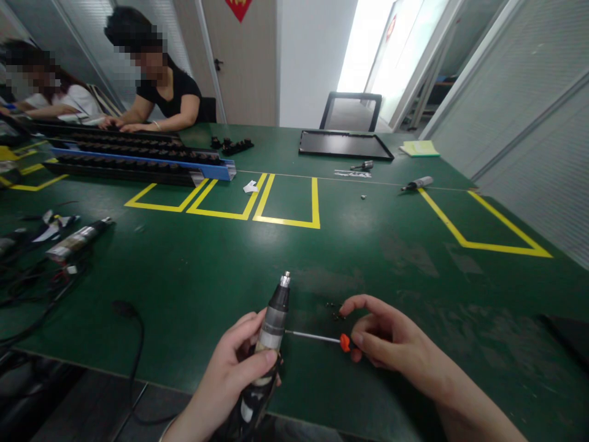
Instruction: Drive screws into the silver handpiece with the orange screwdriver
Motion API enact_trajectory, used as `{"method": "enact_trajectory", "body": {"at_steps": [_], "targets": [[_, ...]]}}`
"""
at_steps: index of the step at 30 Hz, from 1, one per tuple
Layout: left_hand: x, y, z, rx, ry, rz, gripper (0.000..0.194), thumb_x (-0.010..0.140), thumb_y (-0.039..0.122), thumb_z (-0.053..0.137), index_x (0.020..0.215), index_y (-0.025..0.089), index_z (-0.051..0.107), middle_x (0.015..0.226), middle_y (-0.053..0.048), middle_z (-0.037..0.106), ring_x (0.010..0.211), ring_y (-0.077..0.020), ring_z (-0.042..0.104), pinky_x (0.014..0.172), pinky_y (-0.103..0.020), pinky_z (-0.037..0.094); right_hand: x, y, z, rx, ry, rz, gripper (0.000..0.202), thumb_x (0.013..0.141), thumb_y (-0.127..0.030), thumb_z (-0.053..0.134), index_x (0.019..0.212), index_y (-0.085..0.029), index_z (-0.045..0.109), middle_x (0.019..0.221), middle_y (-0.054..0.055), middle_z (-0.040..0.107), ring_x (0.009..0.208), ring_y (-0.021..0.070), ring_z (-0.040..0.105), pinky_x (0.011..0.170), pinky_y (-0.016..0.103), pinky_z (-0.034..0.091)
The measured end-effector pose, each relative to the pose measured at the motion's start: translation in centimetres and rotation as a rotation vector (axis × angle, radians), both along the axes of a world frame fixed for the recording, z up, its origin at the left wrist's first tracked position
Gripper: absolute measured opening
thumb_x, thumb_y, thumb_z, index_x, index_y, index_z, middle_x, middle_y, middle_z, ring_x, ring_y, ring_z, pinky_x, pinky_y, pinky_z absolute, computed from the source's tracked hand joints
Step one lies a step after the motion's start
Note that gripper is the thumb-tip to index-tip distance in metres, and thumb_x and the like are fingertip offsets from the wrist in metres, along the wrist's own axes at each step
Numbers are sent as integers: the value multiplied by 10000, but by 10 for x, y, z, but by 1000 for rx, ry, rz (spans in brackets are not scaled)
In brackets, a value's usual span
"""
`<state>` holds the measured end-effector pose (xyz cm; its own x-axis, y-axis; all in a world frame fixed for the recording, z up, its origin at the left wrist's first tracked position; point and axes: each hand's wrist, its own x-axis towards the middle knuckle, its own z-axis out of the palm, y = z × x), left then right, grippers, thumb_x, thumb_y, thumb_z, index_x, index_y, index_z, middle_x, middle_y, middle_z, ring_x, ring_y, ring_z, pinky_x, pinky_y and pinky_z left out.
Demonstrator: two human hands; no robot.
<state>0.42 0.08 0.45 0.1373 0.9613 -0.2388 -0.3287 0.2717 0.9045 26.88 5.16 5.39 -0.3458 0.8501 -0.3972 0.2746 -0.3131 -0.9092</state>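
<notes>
Green tabletop (170, 270): spreads across most of the view, marked with yellow tape outlines (289, 220).
Background: a closed door (251, 73) beside a pale wall (313, 61); a mesh-backed chair (352, 112) stands at the far edge of the table.
Co-workers: one person in a black top (172, 103) and another in a white top (85, 104) sit at far left, near long black and blue rails (151, 161).
Left hand (230, 371): wrapped around an electric screwdriver (272, 331), whose metal tip points away from the wearer.
Right hand (391, 337): index finger stretched to small dark pieces (339, 317) on the tabletop, the other fingers curled.
Thin screwdriver (317, 337): between the hands, its shaft pointing left towards the electric screwdriver, its orange end at the right hand's fingertips; whether they grip it, I cannot tell.
Left side: a second electric tool (76, 242) among tangled cables (41, 298).
Far side: a black-framed panel (345, 145), a yellow notepad (419, 148) near it, and a grey-handled tool (419, 183) beside a taped outline.
</notes>
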Motion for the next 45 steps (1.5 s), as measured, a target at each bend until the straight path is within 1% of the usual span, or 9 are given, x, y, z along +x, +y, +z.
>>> {"method": "enact_trajectory", "body": {"at_steps": [4, 9, 16, 18, 21, 27, 34, 40, 45], "targets": [[-1, 0, 0, -1, -3, 9, 402, 754, 334, 886, 1149, 294, 820, 867, -5, 597, 651, -149, 645, 541, -230, 580, 2, -1, 0, 77, 10, 4, 375, 729, -295, 749, 1036, -202, 555, 717, -23, 672, 670, 146, 580, 667, 279, 437], [-1, -1, -2, -9, -8, 19, 409, 750, 326, 889, 1151, 293, 818, 870, -5, 605, 639, -150, 657, 541, -235, 582, 4, -3, -2, 80, 3, 28, 450, 744, -291, 752, 1138, -203, 552, 812, -9, 662, 744, 168, 595, 722, 305, 462], [0, 0, 0, -6, 5, 0, 408, 753, 331, 884, 1151, 273, 816, 897, -12, 609, 637, -150, 658, 543, -243, 584, 3, -5, -2, 25, 4, -10, 403, 856, -398, 647, 1195, -206, 545, 794, -6, 678, 636, 139, 565, 539, 239, 414], [-1, 0, 0, -8, 1, 0, 413, 757, 331, 881, 1161, 282, 812, 901, -11, 606, 640, -149, 655, 544, -243, 585, 2, -5, -1, -31, -15, 0, 400, 855, -388, 628, 1197, -201, 542, 764, -5, 690, 580, 132, 570, 495, 227, 407], [-1, -1, -1, -4, 2, -3, 415, 769, 330, 873, 1176, 294, 805, 897, -9, 604, 645, -149, 656, 554, -246, 588, 0, -5, 0, -53, -25, 12, 400, 829, -362, 643, 1176, -185, 552, 677, -29, 673, 470, 87, 479, 446, 200, 363], [-1, 0, -2, 5, 18, -6, 426, 771, 332, 865, 1185, 261, 798, 861, -10, 603, 640, -153, 650, 548, -246, 583, -1, -3, 0, -35, 10, -5, 371, 784, -342, 682, 1101, -187, 567, 680, -25, 674, 462, 70, 417, 407, 173, 302], [0, 0, -2, -13, 7, 1, 425, 769, 319, 871, 1185, 270, 797, 868, -6, 608, 634, -150, 657, 551, -247, 582, 3, -5, -1, -82, -35, 93, 326, 873, -358, 621, 1141, -172, 603, 546, -41, 628, 408, 74, 375, 393, 185, 244], [-1, 0, -2, -15, -2, 8, 416, 781, 326, 863, 1187, 268, 795, 867, -4, 609, 633, -152, 663, 557, -250, 582, 4, -3, -2, 1, 7, 33, 424, 742, -278, 770, 1129, -192, 622, 696, -33, 638, 554, 120, 542, 522, 236, 433], [-1, -1, -4, -28, 1, 5, 432, 783, 328, 863, 1206, 278, 789, 864, 0, 598, 657, -156, 651, 572, -259, 591, 6, -4, -1, 114, 7, 5, 488, 730, -263, 802, 1186, -205, 639, 768, -30, 635, 701, 147, 608, 663, 266, 482]]}}
